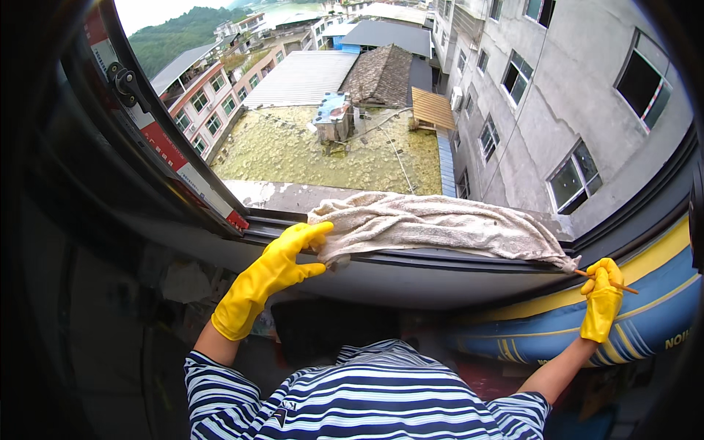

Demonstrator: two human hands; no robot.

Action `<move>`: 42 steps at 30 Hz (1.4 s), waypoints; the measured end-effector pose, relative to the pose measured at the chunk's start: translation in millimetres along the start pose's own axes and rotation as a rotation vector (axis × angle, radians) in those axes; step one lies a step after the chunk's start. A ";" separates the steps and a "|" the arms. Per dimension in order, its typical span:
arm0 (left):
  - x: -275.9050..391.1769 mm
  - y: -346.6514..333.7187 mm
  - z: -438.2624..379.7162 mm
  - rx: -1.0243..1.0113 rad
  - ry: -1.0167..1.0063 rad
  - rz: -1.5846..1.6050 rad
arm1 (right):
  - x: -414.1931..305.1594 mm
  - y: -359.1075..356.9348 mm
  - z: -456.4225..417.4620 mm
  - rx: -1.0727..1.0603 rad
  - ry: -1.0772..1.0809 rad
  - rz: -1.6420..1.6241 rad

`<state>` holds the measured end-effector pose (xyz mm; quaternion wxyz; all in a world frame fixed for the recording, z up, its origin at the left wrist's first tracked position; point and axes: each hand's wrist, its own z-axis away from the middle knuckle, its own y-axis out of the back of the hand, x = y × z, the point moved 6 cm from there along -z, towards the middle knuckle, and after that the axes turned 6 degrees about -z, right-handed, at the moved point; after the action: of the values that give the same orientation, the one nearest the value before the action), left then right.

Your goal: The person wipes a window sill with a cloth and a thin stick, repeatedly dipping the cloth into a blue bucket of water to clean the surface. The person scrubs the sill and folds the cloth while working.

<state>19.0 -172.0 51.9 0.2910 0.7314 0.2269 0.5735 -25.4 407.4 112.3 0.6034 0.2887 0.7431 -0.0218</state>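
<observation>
A long, crumpled, stained whitish towel [434, 225] lies along the dark metal track of a window sill [412, 258]. My left hand [275, 269], in a yellow rubber glove, is at the towel's left end, thumb apart from the fingers; whether it grips the cloth is unclear. At the right end of the sill, my right hand [602, 291], in a matching glove, is closed on a thin brownish-orange stick [624, 287]. The stick's left tip meets the towel's bunched right corner.
A window frame with red and white tape [165, 146] and a black latch [125, 85] rises at left. A blue and yellow padded item [654, 297] lies below the sill at right. Outside are a mossy flat roof [275, 148] and a grey building wall [572, 71].
</observation>
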 end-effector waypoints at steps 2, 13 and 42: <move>4.2 -0.5 -0.9 0.074 0.030 0.012 | -23.4 2.5 3.1 0.027 0.049 -0.109; 60.9 69.3 -18.9 0.651 -0.468 -0.577 | -70.4 -61.4 5.0 -0.224 0.163 -0.228; -68.5 75.0 -4.5 0.677 0.271 -1.035 | -168.9 -507.1 166.5 -1.463 0.568 -0.385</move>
<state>-1.9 -271.4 55.6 0.2518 0.4995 0.7548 0.3427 -91.3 -146.1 60.6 0.4134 -0.3180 0.7308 0.4405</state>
